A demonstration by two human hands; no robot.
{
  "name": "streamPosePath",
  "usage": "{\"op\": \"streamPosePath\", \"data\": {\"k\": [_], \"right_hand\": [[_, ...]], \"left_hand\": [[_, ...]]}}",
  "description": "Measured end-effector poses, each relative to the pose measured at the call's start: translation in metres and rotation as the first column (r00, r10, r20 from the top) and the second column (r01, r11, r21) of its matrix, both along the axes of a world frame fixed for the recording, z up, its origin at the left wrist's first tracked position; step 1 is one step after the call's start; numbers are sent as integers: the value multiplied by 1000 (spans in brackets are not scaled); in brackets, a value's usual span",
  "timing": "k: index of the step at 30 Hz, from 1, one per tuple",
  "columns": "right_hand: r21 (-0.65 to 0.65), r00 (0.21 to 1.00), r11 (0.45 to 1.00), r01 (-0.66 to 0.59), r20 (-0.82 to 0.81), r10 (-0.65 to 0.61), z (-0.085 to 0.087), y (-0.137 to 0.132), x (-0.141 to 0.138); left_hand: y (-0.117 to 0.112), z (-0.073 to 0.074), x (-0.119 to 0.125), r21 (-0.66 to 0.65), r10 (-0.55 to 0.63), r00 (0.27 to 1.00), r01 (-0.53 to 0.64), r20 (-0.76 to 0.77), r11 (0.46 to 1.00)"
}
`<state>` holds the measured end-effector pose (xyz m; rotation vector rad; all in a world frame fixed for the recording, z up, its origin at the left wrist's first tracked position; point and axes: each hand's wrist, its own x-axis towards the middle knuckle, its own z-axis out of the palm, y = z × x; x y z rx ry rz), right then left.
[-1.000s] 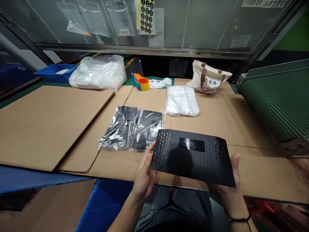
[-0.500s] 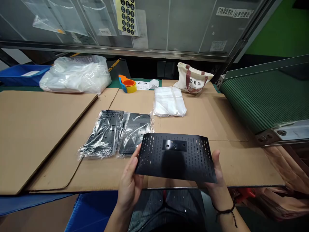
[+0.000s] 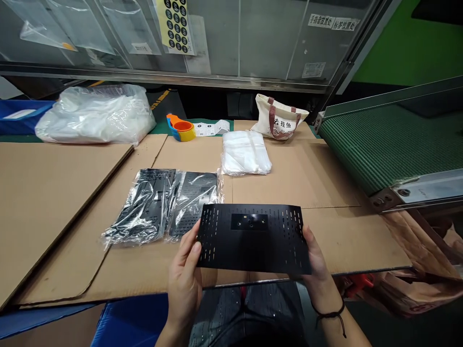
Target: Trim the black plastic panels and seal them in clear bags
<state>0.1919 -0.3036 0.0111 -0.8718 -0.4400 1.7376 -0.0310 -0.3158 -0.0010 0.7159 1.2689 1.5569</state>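
Observation:
A black perforated panel (image 3: 249, 250) with rows of small slots and a glossy rectangle bearing holes is held up in front of me, above the table's near edge. My left hand (image 3: 187, 270) grips its left end, thumb on the front face. Around the right end my right hand (image 3: 317, 255) is closed, with its fingers partly hidden behind the panel. Just beyond my left hand lie two similar black panels in clear plastic bags, the left bagged panel (image 3: 144, 207) and the right bagged panel (image 3: 195, 202), side by side on the cardboard (image 3: 267, 190).
A stack of clear bags (image 3: 246, 153) lies mid-table. Behind it stand a cloth bag (image 3: 279, 119) and a colourful tape holder (image 3: 182, 129). A green conveyor belt (image 3: 394, 140) borders the right; a large plastic bundle (image 3: 97, 115) and cardboard sheets (image 3: 54, 202) occupy the left.
The panel has tipped slightly, so its glossy rectangle and slots catch the light differently. Both hands keep hold of it. The whole view has shifted a little.

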Motion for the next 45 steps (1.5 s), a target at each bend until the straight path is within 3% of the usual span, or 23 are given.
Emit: {"op": "streamPosePath", "data": {"k": [8,12,14,16,18,20,22,24,26,29,34,39,45], "right_hand": [[85,990,996,34,134,-46,5,-2,-4],[205,946,979,-9,319,-58,1,-3,0],[402,852,911,-94,506,-136,2,-5,4],[628,694,735,-256,648,-313,4,-8,9],[742,535,527,-415,667,-518,6,-10,14],[775,403,412,-480,611,-681,7,-12,16],[788,250,408,-460,556,-792,4,-13,16],[802,111,459,-382,533,-839,1,-14,13],[799,54,533,-278,567,-822,-2,-14,9],[782,144,604,-155,623,-769,-2,-15,3],[795,347,606,-14,572,-743,-2,-14,-1],[804,335,590,71,538,-773,-8,-11,-2],[811,372,568,142,488,-790,-17,-6,-1]], "left_hand": [[1,-8,-3,101,-16,954,48,-298,994],[2,-7,-6,145,32,906,33,-422,989],[2,-8,-7,174,44,914,29,-403,984],[2,-7,-5,205,40,955,23,-295,979],[0,-3,-2,218,29,991,1,-133,976],[-2,3,3,230,27,1000,-25,-6,973],[-5,10,8,272,26,999,-38,48,961],[-8,16,13,321,14,999,-30,52,946],[-11,18,16,357,10,999,-25,41,934],[-16,16,21,380,16,1000,-19,13,925],[-25,9,29,435,-11,1000,4,14,901],[-32,3,34,445,-39,999,27,19,895],[-36,1,38,502,-13,996,55,-86,863]]}}
